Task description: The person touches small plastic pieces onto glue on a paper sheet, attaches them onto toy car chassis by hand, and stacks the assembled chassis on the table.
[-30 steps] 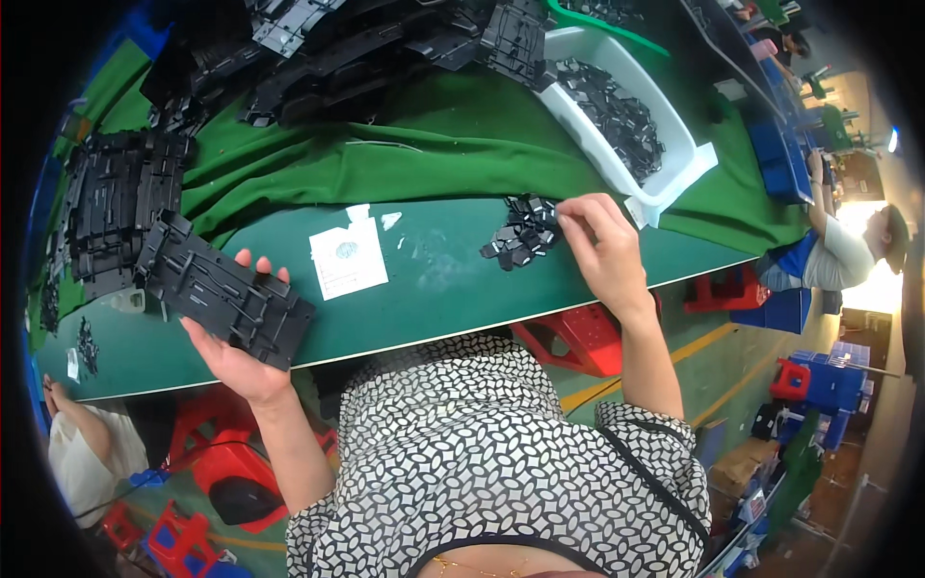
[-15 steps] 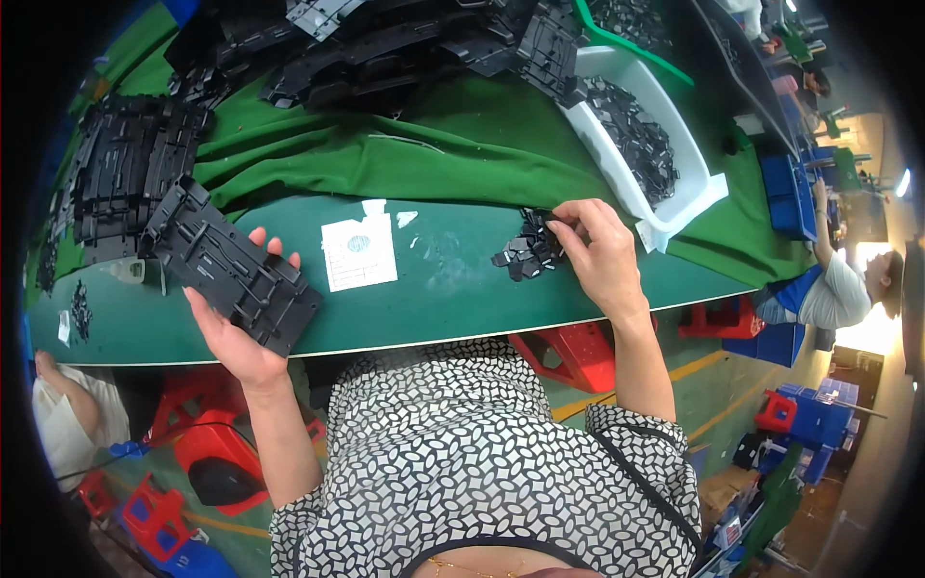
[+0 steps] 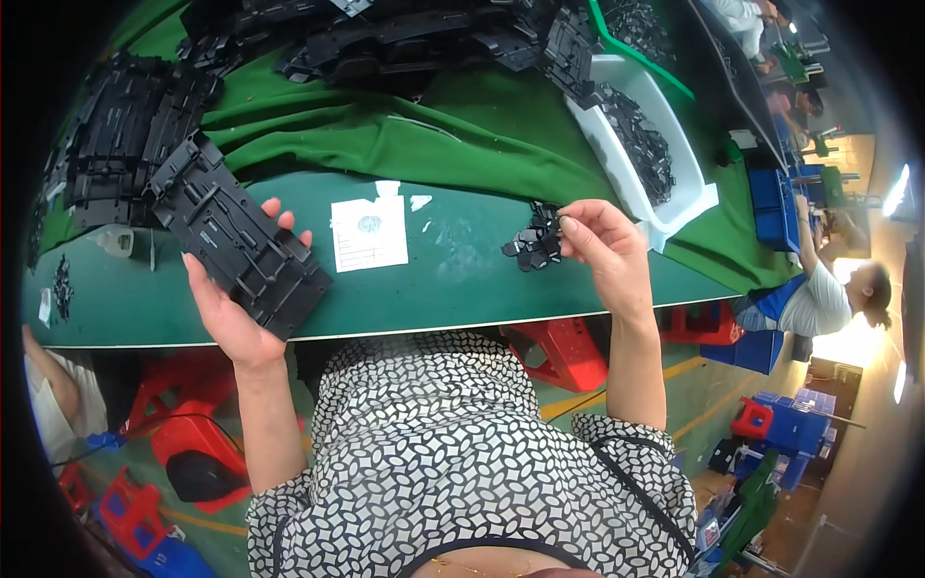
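My left hand (image 3: 241,318) is closed around the lower edges of a long black molded plastic panel (image 3: 236,236), thumb on the near side and fingertips showing at the far side. Ribs and raised bars cover the panel's upward face, and its far end reaches toward a stack of similar black panels (image 3: 120,144). At the right, my right hand (image 3: 609,252) pinches thumb and forefinger together at the edge of a small pile of black plastic pieces (image 3: 532,243). Whatever sits between those fingertips is too small to make out.
A printed white paper (image 3: 370,234) lies between my hands. Beyond the pile stands a white bin (image 3: 696,183) of small black parts. More black panels (image 3: 414,43) rest on bunched green cloth (image 3: 385,154) at the back. Red stools (image 3: 568,354) stand below the table edge.
The view has tilted slightly. My right hand's thumb and forefinger have drawn together beside the pile, and the hand has turned more upright. My left hand keeps its hold on the panel.
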A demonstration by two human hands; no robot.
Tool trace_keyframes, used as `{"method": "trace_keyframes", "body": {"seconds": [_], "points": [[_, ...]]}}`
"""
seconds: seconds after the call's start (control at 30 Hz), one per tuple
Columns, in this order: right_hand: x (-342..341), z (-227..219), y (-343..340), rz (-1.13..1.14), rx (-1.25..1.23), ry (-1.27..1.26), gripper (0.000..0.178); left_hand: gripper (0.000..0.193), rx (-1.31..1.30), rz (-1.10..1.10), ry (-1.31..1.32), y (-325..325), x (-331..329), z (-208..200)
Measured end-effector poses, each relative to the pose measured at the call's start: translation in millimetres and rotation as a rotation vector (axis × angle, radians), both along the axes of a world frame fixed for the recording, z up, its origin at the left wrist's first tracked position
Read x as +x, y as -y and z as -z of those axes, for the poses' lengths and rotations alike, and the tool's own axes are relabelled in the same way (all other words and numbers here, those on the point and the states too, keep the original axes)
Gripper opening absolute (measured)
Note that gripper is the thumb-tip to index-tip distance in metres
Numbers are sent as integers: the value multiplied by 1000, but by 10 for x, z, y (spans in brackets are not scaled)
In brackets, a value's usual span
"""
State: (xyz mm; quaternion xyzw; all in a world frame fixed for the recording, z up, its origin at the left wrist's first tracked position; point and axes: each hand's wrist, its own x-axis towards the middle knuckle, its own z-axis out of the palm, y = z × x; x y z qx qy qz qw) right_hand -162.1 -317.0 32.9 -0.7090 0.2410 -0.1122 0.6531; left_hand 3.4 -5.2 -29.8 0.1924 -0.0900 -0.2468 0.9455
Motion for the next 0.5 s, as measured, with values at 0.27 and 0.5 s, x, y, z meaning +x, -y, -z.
{"method": "trace_keyframes", "body": {"seconds": [0.27,0.5], "points": [[50,36,63,24,-362,-184,18,69,83,-18,-73,-6,6,-37],[165,19,-25,-31,-131,-136,13,70,27,6,-89,-6,16,-44]]}}
